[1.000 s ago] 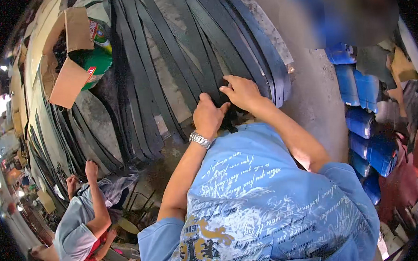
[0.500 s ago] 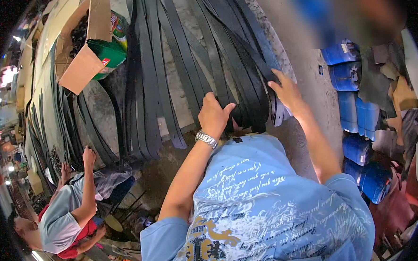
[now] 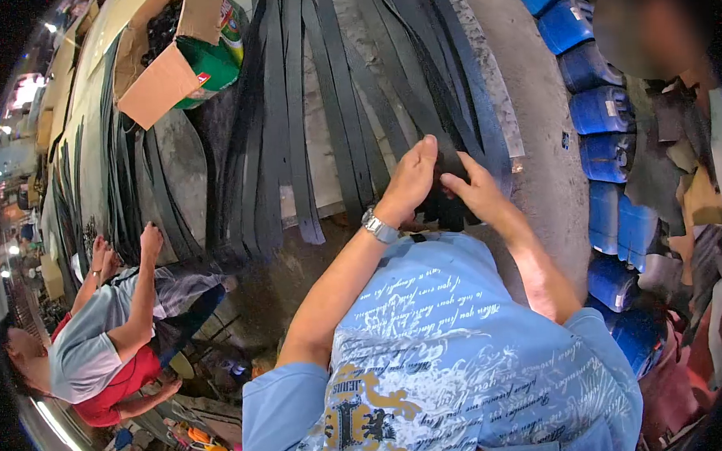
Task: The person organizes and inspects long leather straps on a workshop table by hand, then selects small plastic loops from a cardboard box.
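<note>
Long black strips, which look like leather or a similar sheet material, lie lengthwise over the table and hang past its near edge. My left hand, with a metal watch on the wrist, is closed against the left side of a bunch of these strips. On the bunch's right side, my right hand grips with thumb and fingers bent around it. Both hands are close together at the table's near edge, just in front of my body. The strip ends below my hands are partly hidden.
An open cardboard box of dark pieces stands on the table beside a green package. At the left, another person works at more strips. Blue plastic containers line the floor on the right, beside stacked sheet scraps.
My hands have come together from either side, squeezing the spread strips into a narrower bunch. My left hand moved right and my right hand inward. The view has shifted slightly.
</note>
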`<state>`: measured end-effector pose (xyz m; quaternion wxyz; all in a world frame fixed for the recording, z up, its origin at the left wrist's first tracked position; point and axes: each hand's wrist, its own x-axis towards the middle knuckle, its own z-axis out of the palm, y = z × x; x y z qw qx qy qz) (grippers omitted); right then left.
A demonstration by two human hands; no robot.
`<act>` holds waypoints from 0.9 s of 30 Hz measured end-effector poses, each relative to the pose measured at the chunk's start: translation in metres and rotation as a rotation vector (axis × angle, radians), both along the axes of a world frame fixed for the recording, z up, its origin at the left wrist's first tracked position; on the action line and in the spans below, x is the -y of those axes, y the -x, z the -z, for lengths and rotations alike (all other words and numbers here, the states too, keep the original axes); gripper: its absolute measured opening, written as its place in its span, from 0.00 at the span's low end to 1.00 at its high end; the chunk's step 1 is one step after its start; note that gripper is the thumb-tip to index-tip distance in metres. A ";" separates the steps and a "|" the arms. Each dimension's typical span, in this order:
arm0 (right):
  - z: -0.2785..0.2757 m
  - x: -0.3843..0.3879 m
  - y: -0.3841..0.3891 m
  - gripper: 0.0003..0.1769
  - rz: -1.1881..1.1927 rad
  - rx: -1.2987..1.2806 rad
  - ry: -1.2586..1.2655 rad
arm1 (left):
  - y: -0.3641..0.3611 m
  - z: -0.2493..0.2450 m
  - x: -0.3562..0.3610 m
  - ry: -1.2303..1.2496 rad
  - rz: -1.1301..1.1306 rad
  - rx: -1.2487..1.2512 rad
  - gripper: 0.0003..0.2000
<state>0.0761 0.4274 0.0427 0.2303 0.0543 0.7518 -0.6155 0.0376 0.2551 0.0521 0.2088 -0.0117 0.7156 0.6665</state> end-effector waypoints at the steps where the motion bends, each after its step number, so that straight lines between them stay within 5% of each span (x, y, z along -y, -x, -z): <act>1: -0.005 -0.004 0.000 0.30 0.033 0.046 -0.020 | 0.004 0.013 0.009 0.204 0.032 -0.189 0.21; 4: 0.019 -0.036 -0.005 0.30 0.122 -0.177 -0.305 | -0.005 0.023 0.051 0.839 0.025 -0.531 0.23; 6: 0.009 -0.055 -0.005 0.30 0.124 -0.051 -0.216 | -0.014 0.032 0.091 0.975 0.046 -0.434 0.25; 8: 0.019 -0.074 -0.006 0.30 0.085 -0.049 -0.426 | -0.021 0.026 0.119 1.050 0.050 -0.295 0.27; 24: -0.017 -0.061 -0.018 0.30 0.031 -0.020 -0.562 | -0.034 0.029 0.159 1.000 -0.070 -0.262 0.29; 27: -0.005 -0.062 -0.024 0.30 -0.133 -0.413 -0.773 | -0.035 0.034 0.161 0.854 -0.242 -0.298 0.31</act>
